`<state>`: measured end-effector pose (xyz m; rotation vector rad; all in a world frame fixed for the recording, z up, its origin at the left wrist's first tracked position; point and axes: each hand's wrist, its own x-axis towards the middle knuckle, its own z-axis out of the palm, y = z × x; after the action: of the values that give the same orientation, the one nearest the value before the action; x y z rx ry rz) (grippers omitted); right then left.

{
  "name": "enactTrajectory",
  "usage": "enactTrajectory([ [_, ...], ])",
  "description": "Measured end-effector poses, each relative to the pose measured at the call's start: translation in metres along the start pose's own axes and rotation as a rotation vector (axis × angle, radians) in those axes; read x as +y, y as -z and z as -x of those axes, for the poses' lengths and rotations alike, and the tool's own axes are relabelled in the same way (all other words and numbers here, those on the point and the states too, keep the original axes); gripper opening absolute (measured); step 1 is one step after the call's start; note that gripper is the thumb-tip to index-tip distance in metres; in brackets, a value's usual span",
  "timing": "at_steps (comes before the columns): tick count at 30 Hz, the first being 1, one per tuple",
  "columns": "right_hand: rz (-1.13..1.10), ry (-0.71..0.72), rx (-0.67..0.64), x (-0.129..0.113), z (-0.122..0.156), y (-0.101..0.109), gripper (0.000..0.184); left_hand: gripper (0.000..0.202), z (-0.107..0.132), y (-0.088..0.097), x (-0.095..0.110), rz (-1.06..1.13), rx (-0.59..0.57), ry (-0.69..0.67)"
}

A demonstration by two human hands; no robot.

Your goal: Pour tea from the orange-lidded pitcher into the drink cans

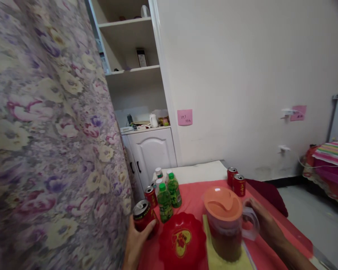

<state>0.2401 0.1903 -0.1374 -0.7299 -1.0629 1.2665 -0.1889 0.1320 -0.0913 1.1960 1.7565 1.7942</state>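
On the left, my left hand is wrapped round a large dark-red drink can, thumb across its front. My right hand is at the clear handle of a pitcher, its bent fingers against the handle's upper part. The pitcher has an orange lid and dark contents, and stands on a yellow cloth or sheet. Between the hands lies a red scalloped plate with a yellow and red design. Two green bottles and a smaller red can stand just beyond the large can.
Two red cans stand at the back right of the red-covered table. White-capped bottles are behind the green ones. A floral curtain hangs close on the left; a white cabinet and wall lie beyond.
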Motion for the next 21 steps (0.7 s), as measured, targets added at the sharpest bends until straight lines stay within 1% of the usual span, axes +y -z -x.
enactTrajectory([
  [2, -0.022, 0.004, -0.006, -0.001, 0.003, -0.005, 0.050, 0.075, 0.013, -0.010, 0.001, 0.017, -0.071, 0.033],
  [4, -0.033, -0.002, -0.006, -0.004, 0.006, -0.010, 0.054, 0.081, 0.024, -0.023, 0.002, 0.034, -0.115, 0.048],
  [7, -0.044, 0.001, -0.013, -0.003, 0.010, -0.015, 0.058, 0.079, 0.036, -0.043, 0.005, 0.039, -0.178, 0.021],
  [10, -0.039, 0.016, -0.009, 0.004, 0.013, -0.012, 0.058, 0.074, 0.045, -0.060, 0.010, 0.035, -0.258, 0.024],
  [12, 0.009, 0.035, -0.003, 0.012, 0.014, -0.007, 0.056, 0.073, 0.049, -0.069, 0.010, 0.049, -0.306, 0.032],
  [16, 0.159, 0.053, 0.013, 0.021, 0.014, 0.000, 0.055, 0.077, 0.053, -0.084, 0.000, 0.114, -0.368, 0.036],
  [19, 0.235, 0.047, 0.034, 0.019, 0.014, -0.002, 0.055, 0.083, 0.054, -0.090, -0.007, 0.113, -0.399, 0.044],
  [21, 0.246, 0.036, 0.043, 0.015, 0.015, -0.006, 0.056, 0.088, 0.055, -0.093, -0.009, 0.120, -0.415, 0.061],
])
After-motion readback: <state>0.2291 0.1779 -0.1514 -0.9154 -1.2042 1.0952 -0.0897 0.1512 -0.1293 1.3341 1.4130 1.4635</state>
